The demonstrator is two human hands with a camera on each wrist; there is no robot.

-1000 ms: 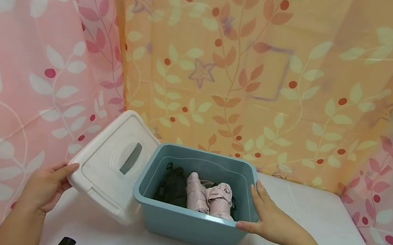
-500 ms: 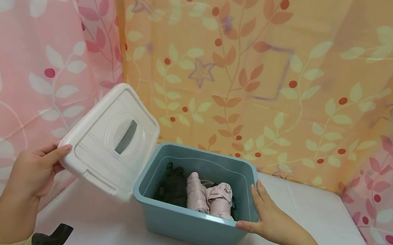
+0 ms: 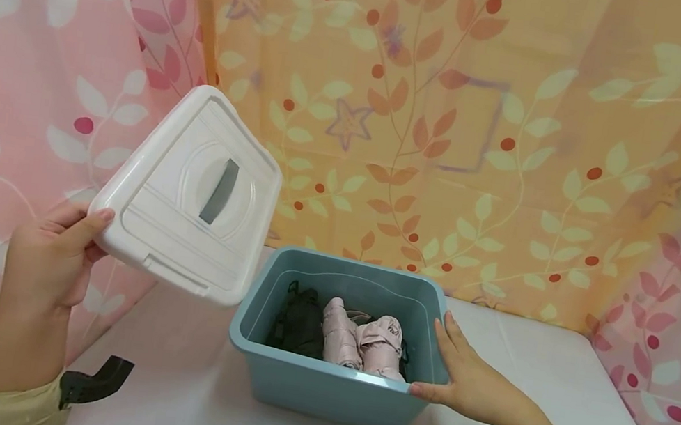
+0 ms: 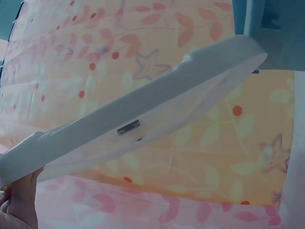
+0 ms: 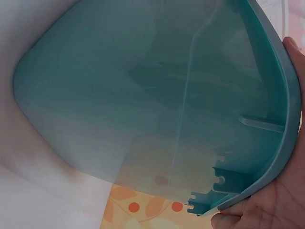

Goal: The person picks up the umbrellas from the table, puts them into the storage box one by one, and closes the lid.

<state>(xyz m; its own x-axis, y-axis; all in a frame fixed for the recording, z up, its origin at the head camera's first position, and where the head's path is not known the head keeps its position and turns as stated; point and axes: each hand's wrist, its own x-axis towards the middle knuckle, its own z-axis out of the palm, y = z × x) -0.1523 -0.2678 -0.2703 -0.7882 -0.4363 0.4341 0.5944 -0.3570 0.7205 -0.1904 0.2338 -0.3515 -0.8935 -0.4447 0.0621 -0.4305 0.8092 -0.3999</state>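
In the head view, my left hand pinches the near left corner of a white plastic lid with a grey handle. The lid is held tilted in the air, left of a blue storage box. My right hand rests on the box's right rim, fingers straight and spread, thumb on the front corner. Inside the box lie a black folded item and two pale pink rolled bundles. In the left wrist view, the lid appears edge-on, its near corner gripped by fingers.
The box stands on a white-covered table. A pink leaf-patterned curtain hangs at the left, a yellow one behind. Black wrist straps show at the lower edge.
My left hand has raised the lid up and slightly leftward, away from the table, with its tilt steeper. The right hand and the box have stayed in place.
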